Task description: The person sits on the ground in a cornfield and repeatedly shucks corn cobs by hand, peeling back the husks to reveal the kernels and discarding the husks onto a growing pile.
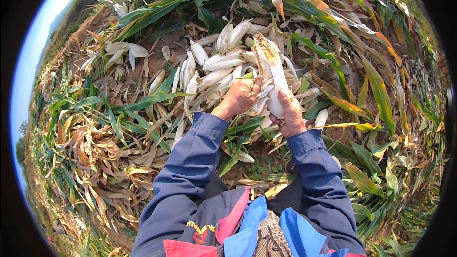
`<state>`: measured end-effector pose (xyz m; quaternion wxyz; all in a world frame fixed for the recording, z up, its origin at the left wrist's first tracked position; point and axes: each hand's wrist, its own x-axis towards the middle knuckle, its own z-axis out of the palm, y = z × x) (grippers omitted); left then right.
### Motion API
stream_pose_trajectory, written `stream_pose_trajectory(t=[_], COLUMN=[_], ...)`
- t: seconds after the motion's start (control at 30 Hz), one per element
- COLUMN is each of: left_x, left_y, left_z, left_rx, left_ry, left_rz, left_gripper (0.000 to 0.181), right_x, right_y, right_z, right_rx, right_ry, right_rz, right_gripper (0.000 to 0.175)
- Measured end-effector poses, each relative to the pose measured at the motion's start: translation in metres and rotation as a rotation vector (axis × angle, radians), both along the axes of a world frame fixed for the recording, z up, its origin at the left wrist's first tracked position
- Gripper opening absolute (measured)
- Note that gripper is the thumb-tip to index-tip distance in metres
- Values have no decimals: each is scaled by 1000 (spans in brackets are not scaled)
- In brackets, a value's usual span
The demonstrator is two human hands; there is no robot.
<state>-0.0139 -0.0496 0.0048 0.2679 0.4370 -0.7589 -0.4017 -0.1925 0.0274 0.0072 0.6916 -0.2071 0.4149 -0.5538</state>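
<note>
An ear of corn in pale dry husk (273,67) points away from me, its husk split near the far tip so that yellow kernels show. My right hand (291,114) is closed around its near end. My left hand (242,92), curled tight, grips husk at the left side of the ear, close to its lower half. Loose husk curls between the two hands. Just beyond and left of my left hand lies a heap of corn ears in whitish husks (223,60). The parts of my fingers behind the ear are hidden.
Green and yellowing corn stalks and leaves (310,14) lie in a thick band across the far side and down the right. Dry brown leaves (93,150) are piled at the left. Another husked-over ear (321,118) lies right of my right hand. Bare soil (171,48) shows between leaves.
</note>
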Motion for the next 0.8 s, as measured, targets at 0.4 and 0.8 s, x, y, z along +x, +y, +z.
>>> stream_pose_trajectory(t=[0.4, 0.8], left_x=[-3, 21], left_y=[36, 15], left_z=[11, 34], left_rx=[84, 564], left_ry=[25, 614], left_rz=[-277, -131], left_gripper=[29, 62], right_x=[-11, 7], right_y=[7, -12], right_z=[-6, -14], right_rx=[-4, -110], right_ry=[-69, -242], right_rz=[52, 109], right_gripper=[47, 59])
